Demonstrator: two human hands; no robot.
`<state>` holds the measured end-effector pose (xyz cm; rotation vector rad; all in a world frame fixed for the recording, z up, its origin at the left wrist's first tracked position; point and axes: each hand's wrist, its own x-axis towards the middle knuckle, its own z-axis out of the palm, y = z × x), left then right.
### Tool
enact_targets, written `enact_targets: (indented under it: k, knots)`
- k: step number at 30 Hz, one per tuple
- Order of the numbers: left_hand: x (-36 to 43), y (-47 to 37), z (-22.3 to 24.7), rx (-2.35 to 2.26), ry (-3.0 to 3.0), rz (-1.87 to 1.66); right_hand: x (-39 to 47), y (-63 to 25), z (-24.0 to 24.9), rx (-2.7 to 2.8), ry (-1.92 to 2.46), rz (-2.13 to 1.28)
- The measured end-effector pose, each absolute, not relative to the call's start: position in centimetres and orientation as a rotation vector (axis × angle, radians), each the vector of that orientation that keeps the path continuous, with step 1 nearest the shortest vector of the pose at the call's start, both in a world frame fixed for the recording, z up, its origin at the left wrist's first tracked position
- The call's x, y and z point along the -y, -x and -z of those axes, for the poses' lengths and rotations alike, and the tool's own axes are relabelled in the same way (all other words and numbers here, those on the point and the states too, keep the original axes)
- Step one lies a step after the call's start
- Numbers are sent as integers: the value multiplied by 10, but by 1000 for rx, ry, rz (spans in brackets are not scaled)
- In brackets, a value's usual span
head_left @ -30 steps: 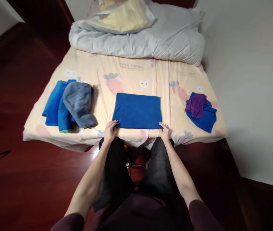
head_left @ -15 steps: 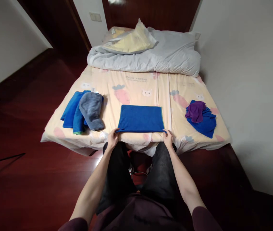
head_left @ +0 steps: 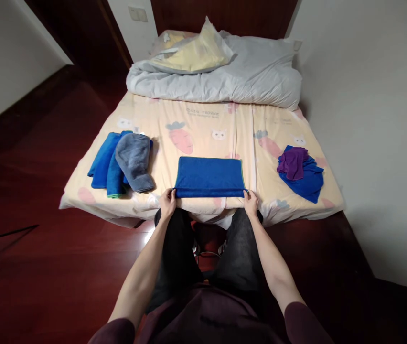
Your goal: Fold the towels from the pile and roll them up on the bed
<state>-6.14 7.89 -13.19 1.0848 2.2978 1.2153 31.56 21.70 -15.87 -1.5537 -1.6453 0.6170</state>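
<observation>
A blue towel [head_left: 208, 173] with green edging lies spread flat near the front edge of the bed. Its near edge is turned up into a narrow fold. My left hand [head_left: 168, 202] pinches the left end of that fold. At the opposite end, my right hand [head_left: 251, 202] grips the near right corner between thumb and fingers. The strip is stretched straight between both hands.
To the left lie blue towels [head_left: 100, 160] with a grey cloth [head_left: 135, 160] on top. On the right, a purple cloth [head_left: 293, 162] rests on a crumpled blue cloth [head_left: 305, 184]. A rolled white quilt [head_left: 257, 79] lies across the far end of the bed [head_left: 210, 126].
The towel's near edge has been folded up and away from me into a visible strip, with both hands still holding its ends. The view has shifted slightly.
</observation>
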Motion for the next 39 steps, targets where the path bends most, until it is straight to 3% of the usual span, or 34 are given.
enact_targets:
  k: [13, 39]
  knots:
    - [-84, 73, 158, -2321, -1058, -1292, -226, -311, 171, 1581, 1523, -529]
    - [-66, 72, 160, -2315, -1217, -1286, -214, -327, 171, 1554, 1478, -654]
